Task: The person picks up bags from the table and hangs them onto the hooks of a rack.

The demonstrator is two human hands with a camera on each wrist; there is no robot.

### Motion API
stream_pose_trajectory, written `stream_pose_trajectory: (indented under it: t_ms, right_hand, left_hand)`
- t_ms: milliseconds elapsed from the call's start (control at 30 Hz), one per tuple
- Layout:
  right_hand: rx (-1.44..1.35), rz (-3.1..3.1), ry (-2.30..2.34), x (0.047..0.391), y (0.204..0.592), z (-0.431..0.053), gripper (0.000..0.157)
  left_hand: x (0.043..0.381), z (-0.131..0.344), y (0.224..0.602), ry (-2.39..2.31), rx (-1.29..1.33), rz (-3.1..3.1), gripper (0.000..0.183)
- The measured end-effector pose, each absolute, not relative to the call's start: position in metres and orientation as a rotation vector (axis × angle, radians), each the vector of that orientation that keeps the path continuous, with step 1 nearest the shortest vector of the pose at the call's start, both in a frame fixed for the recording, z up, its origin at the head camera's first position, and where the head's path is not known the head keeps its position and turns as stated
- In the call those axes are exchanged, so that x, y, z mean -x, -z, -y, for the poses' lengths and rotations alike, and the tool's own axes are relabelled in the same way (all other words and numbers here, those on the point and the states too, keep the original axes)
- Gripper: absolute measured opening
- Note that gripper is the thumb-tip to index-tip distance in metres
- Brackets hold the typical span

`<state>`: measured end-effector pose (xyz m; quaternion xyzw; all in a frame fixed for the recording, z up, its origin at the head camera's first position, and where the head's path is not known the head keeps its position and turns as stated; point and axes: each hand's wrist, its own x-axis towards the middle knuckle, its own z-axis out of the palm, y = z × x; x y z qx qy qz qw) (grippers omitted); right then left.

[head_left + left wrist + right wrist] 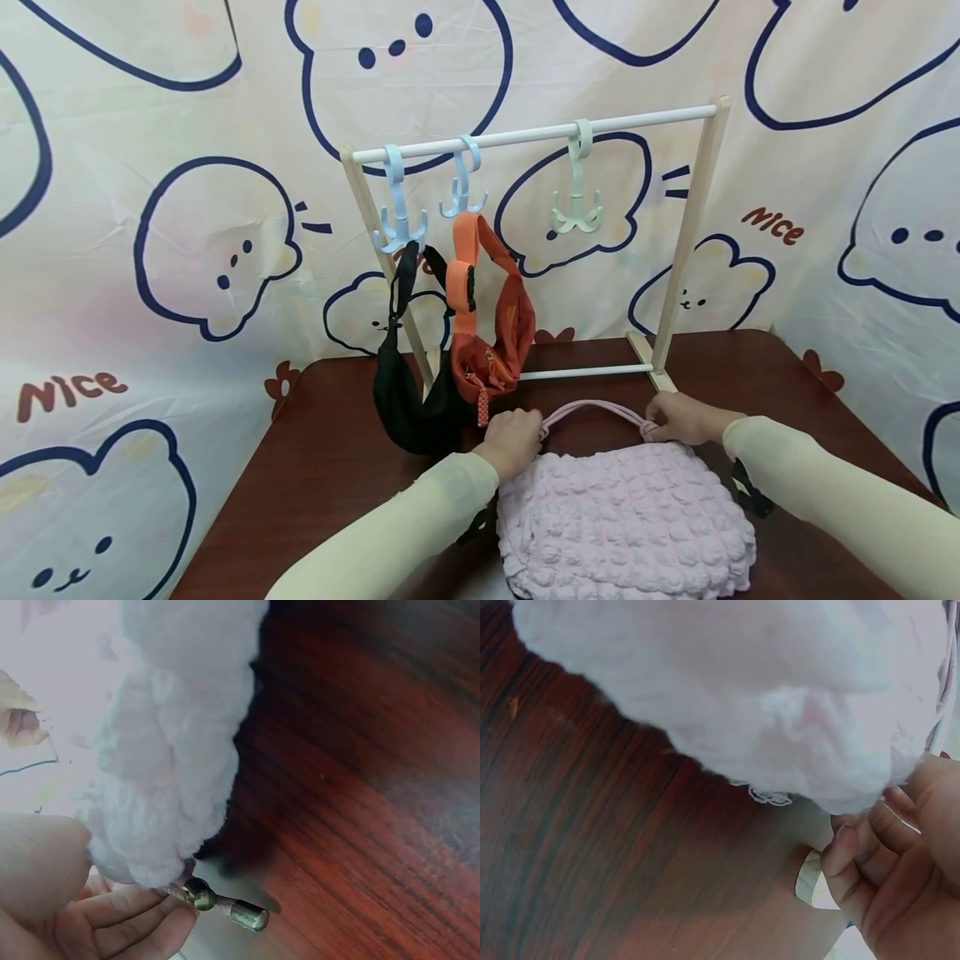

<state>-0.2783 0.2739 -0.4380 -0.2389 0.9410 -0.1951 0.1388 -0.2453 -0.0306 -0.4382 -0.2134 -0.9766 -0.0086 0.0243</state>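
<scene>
A pale pink, puffy quilted handbag (622,521) lies on the brown table in the head view. Its corded handle (592,404) arches up on the far side. At the handle's left end, my left hand (512,443) grips the bag's upper corner. My right hand (686,418) pinches the opposite corner, where the handle is knotted. In the left wrist view, a cord with a gold-coloured metal tip (249,915) pokes out past the curled fingers (142,922). The right wrist view has the right fingers (870,847) bent at the bag's edge, their tips partly hidden.
Behind the bag stands a rack with a white rail (525,136) and wooden legs. Two blue hooks (397,204) and a green hook (577,183) hang from it. A black bag (408,400) and an orange bag (491,333) hang at the left, close to my left hand.
</scene>
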Motion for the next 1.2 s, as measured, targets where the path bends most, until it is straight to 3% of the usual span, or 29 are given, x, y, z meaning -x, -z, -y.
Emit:
stream_pose_trajectory:
  t_ms: [1200]
  right_hand:
    - [0.704,-2.729,0.772,0.272,0.407,-0.282,0.013]
  left_hand:
    - [0.241,0.031,0.417,0.225,0.604,3.002,0.023]
